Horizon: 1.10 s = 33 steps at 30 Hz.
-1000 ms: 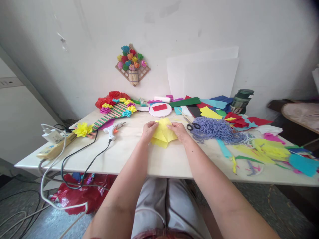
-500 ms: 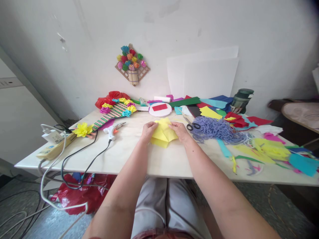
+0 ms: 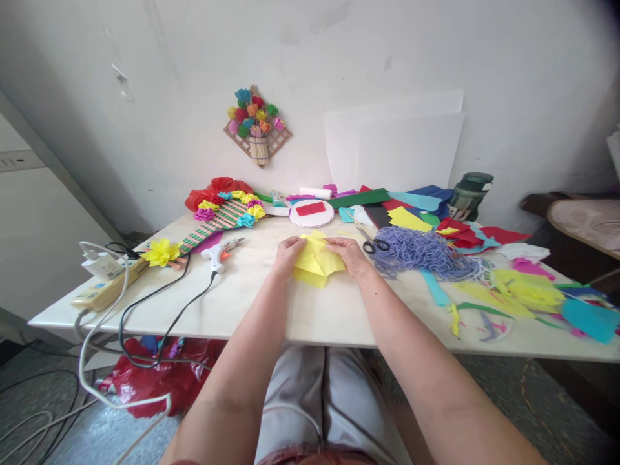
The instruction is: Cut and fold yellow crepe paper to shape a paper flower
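In the head view, the yellow paper [image 3: 317, 261] is a thin, crumpled and partly folded sheet, bright yellow, with several creased flaps overlapping and a ragged lower edge that spreads flat onto the pale table [image 3: 271, 310]. It lies directly between the two hands, near the middle of the tabletop and well in from the front edge. The left hand [image 3: 287, 254] is closed on the sheet's left side, its thumb and fingers pinching the upper left corner, with the rest of the paper running off to that hand's right. The right hand [image 3: 349, 254] grips the upper right part in the same way, fingers curled over the top edge, so the paper sits to that hand's left and partly under its fingertips. Both forearms reach forward from the near edge of the table. Just beyond the right hand's knuckles lie black-handled scissors [image 3: 375, 245], and past them, farther to that hand's right, a heap of purple yarn [image 3: 420, 252]. Straight ahead of both hands is a white round plate [image 3: 311, 213] with a red rectangle on it. To the left of the left hand, a little apart, lies a white glue gun [image 3: 220, 250] with its black cord trailing toward the front of the table.
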Each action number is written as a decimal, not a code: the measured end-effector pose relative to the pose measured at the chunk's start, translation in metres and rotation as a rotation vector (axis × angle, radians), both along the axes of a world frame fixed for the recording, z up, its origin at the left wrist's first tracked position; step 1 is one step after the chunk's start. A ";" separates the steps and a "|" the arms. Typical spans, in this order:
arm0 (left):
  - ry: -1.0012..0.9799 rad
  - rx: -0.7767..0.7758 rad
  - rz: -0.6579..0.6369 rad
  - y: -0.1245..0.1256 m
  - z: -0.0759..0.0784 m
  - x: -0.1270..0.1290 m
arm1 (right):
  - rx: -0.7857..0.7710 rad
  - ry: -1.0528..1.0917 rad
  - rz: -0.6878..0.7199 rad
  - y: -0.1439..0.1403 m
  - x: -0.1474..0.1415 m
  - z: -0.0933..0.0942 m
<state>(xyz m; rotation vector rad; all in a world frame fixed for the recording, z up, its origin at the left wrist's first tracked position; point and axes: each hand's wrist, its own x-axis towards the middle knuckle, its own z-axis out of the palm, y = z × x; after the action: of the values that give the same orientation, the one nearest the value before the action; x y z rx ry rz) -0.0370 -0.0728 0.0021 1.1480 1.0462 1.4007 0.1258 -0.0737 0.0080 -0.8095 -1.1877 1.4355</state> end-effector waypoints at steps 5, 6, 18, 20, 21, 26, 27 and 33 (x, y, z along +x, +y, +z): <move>-0.006 -0.004 0.011 0.000 0.000 0.000 | 0.028 -0.058 0.004 0.001 -0.001 -0.001; -0.008 -0.003 0.006 0.000 0.000 0.000 | 0.034 -0.073 0.003 0.001 0.000 -0.002; -0.006 -0.011 0.002 0.001 0.001 0.000 | 0.176 -0.166 -0.015 0.006 0.003 -0.008; -0.008 -0.018 -0.004 0.001 0.000 0.000 | 0.192 -0.177 -0.030 0.007 0.003 -0.008; -0.011 -0.019 -0.008 0.002 0.000 0.000 | 0.194 -0.179 -0.032 0.006 0.003 -0.008; -0.048 0.033 -0.002 0.006 -0.005 -0.002 | 0.192 -0.216 -0.047 0.007 0.002 -0.009; -0.054 0.042 -0.004 0.007 -0.006 -0.003 | 0.193 -0.225 -0.048 0.008 0.002 -0.010; -0.002 -0.002 -0.038 0.003 -0.005 -0.003 | 0.175 -0.219 -0.037 0.008 -0.001 -0.010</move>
<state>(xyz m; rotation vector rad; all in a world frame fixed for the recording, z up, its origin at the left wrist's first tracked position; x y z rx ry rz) -0.0398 -0.0696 -0.0029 1.1590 1.0194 1.3708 0.1246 -0.0654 -0.0025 -0.8772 -1.4352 1.2155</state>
